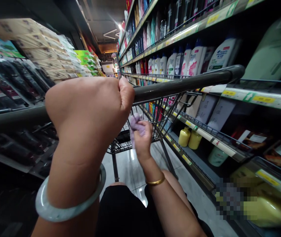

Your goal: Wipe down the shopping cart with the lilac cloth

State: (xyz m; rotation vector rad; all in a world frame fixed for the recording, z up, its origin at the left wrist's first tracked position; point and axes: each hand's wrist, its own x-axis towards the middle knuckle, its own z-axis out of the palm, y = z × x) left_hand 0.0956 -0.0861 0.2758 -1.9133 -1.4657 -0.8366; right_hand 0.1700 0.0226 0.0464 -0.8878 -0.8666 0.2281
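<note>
Close to the camera, my left hand [88,105] is wrapped round the dark handlebar [175,84] of a shopping cart. A pale bangle [68,210] circles that wrist. Lower and farther off, my right hand [144,140] is closed on a crumpled light purple cloth [137,126], which bunches out above and beside the fingers. It is held behind the black wire basket [161,121] of the cart, under the handlebar, and is slightly blurred. A gold bracelet [156,179] sits on the right wrist.
Shelves of bottles [196,57] run along the right, with price rails [256,95] jutting toward the cart. Yellow bottles [184,136] stand on a lower shelf. Stacked packages [36,46] and hanging dark packs [9,79] line the left. Shiny floor tiles [130,164] show below.
</note>
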